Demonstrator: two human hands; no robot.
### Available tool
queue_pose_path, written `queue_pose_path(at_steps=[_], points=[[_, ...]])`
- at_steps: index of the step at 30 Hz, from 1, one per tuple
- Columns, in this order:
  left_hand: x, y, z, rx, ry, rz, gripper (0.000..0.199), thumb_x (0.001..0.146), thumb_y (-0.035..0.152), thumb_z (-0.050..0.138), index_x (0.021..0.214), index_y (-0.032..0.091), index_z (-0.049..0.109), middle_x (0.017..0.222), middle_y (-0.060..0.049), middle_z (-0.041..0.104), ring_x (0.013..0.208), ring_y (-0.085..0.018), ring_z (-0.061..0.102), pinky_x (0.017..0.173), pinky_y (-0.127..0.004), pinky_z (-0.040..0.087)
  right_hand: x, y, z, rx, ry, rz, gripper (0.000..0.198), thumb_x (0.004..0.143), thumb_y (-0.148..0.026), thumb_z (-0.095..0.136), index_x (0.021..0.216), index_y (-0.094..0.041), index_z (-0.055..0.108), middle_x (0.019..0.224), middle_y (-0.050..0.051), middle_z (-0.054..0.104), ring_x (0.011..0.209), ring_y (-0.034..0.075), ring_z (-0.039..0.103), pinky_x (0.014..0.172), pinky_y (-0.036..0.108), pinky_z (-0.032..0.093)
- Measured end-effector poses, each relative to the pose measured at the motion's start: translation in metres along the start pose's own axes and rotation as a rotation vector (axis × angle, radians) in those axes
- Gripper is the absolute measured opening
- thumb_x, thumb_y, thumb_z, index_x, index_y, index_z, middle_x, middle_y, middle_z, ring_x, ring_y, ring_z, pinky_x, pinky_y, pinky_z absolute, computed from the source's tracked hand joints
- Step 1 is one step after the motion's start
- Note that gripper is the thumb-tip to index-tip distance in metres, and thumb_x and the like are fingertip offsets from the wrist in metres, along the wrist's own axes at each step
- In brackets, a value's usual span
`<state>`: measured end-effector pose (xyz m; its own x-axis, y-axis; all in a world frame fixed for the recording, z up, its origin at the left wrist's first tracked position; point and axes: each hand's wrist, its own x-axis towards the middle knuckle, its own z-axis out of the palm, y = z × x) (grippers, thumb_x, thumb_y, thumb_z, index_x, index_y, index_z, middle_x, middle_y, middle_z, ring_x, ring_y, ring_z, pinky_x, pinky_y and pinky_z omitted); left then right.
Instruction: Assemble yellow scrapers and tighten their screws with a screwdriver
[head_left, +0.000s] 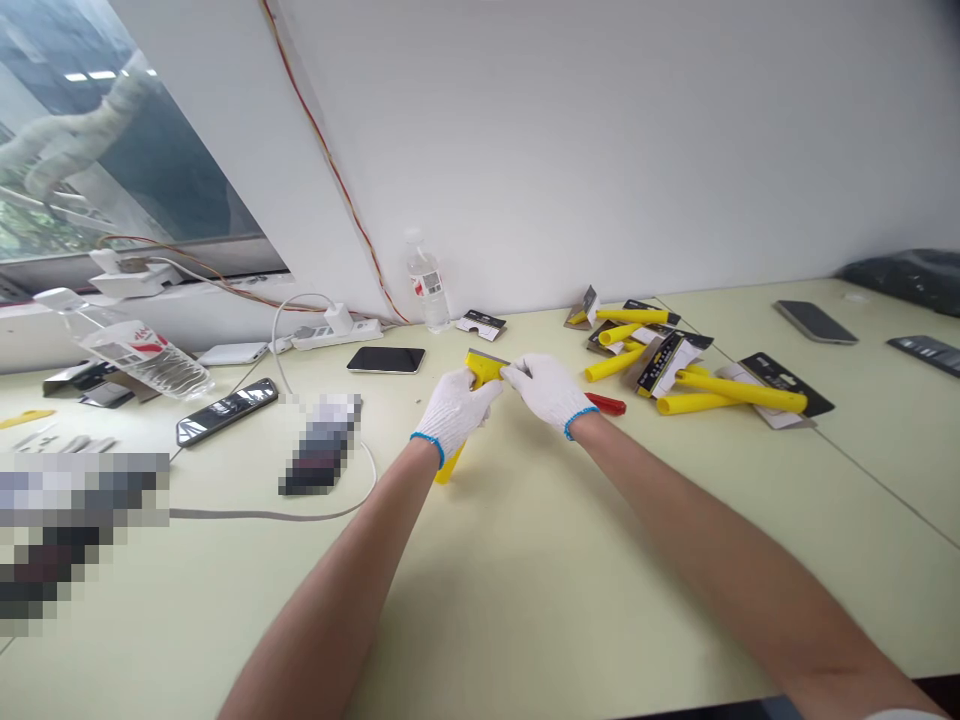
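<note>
A yellow scraper (486, 366) with a thin metal blade along its head is held above the table. My left hand (456, 410), in a white knitted glove with a blue cuff, is wrapped round its handle, whose lower end shows beneath the wrist. My right hand (551, 388), gloved alike, pinches the right end of the scraper's head at the blade; its fingertips partly hide that spot. Just beyond the right hand lies a red-handled tool (606, 403), partly covered by the hand.
To the right lie several yellow scrapers (731, 388) with black card packaging. A phone (386, 360), a power strip (337, 332) and an upright water bottle (427, 285) stand near the wall. On the left are a tilted bottle (139, 345), another phone (227, 412) and a white cable (262, 515).
</note>
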<state>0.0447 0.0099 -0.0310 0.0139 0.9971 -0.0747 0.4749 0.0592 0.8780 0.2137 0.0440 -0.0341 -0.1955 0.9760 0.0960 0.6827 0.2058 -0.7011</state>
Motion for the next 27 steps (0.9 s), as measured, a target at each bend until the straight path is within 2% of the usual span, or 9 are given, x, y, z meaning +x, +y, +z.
queue_pose_path(at_steps=[4, 9, 14, 18, 22, 25, 27], points=[[-0.004, 0.004, 0.0, -0.059, -0.018, -0.026, 0.023, 0.086, 0.035, 0.066, 0.074, 0.019, 0.054, 0.063, -0.002, 0.062, 0.055, -0.013, 0.057, 0.057, -0.026, 0.049, 0.001, 0.001, 0.0, 0.025, -0.004, 0.021, 0.037, 0.103, -0.037, 0.056, 0.071, -0.019, 0.052, 0.067, -0.001, 0.054, 0.064, 0.014, 0.046, 0.061, 0.029, 0.031], [-0.005, 0.007, 0.001, -0.17, -0.029, -0.087, 0.021, 0.084, 0.031, 0.07, 0.078, 0.018, 0.055, 0.064, -0.002, 0.061, 0.056, -0.012, 0.057, 0.055, -0.024, 0.048, -0.001, 0.003, 0.007, -0.016, 0.117, -0.006, 0.025, 0.102, -0.032, 0.063, 0.082, -0.018, 0.059, 0.082, 0.0, 0.065, 0.075, 0.015, 0.055, 0.069, 0.027, 0.036], [-0.002, 0.005, 0.001, -0.391, -0.05, -0.152, 0.02, 0.081, 0.026, 0.075, 0.085, 0.016, 0.058, 0.062, 0.0, 0.056, 0.054, -0.01, 0.051, 0.053, -0.022, 0.044, 0.0, 0.002, 0.004, -0.052, 0.16, 0.007, 0.033, 0.107, -0.043, 0.058, 0.084, -0.019, 0.057, 0.084, 0.002, 0.067, 0.077, 0.016, 0.058, 0.071, 0.027, 0.038], [-0.002, 0.005, -0.005, -0.491, -0.011, -0.141, 0.022, 0.079, 0.021, 0.076, 0.089, 0.016, 0.057, 0.062, 0.002, 0.053, 0.054, -0.009, 0.048, 0.05, -0.021, 0.039, 0.0, 0.002, -0.03, -0.307, 0.209, -0.02, 0.031, 0.108, -0.042, 0.055, 0.09, -0.018, 0.063, 0.092, 0.007, 0.072, 0.087, 0.021, 0.063, 0.078, 0.031, 0.04], [0.001, 0.002, -0.017, -0.425, 0.12, -0.14, 0.022, 0.08, 0.021, 0.077, 0.09, 0.016, 0.058, 0.061, 0.0, 0.055, 0.053, -0.01, 0.05, 0.05, -0.022, 0.041, -0.017, 0.016, -0.061, -0.644, -0.007, 0.049, 0.029, 0.1, -0.045, 0.067, 0.1, -0.017, 0.072, 0.105, 0.013, 0.075, 0.097, 0.028, 0.068, 0.08, 0.035, 0.043], [0.005, -0.002, -0.024, -0.48, 0.151, -0.149, 0.023, 0.081, 0.021, 0.08, 0.088, 0.015, 0.059, 0.062, 0.0, 0.056, 0.053, -0.01, 0.051, 0.049, -0.022, 0.041, -0.037, 0.033, -0.063, -0.862, -0.094, 0.102, 0.034, 0.1, -0.048, 0.066, 0.109, -0.015, 0.074, 0.113, 0.017, 0.073, 0.105, 0.034, 0.069, 0.079, 0.037, 0.046], [0.007, -0.005, -0.027, -0.53, 0.167, -0.162, 0.023, 0.086, 0.025, 0.08, 0.094, 0.013, 0.063, 0.07, -0.001, 0.06, 0.057, -0.01, 0.055, 0.052, -0.021, 0.045, -0.046, 0.044, -0.058, -0.97, -0.079, 0.1, 0.038, 0.102, -0.049, 0.064, 0.115, -0.014, 0.072, 0.115, 0.019, 0.071, 0.108, 0.036, 0.069, 0.078, 0.038, 0.048]])
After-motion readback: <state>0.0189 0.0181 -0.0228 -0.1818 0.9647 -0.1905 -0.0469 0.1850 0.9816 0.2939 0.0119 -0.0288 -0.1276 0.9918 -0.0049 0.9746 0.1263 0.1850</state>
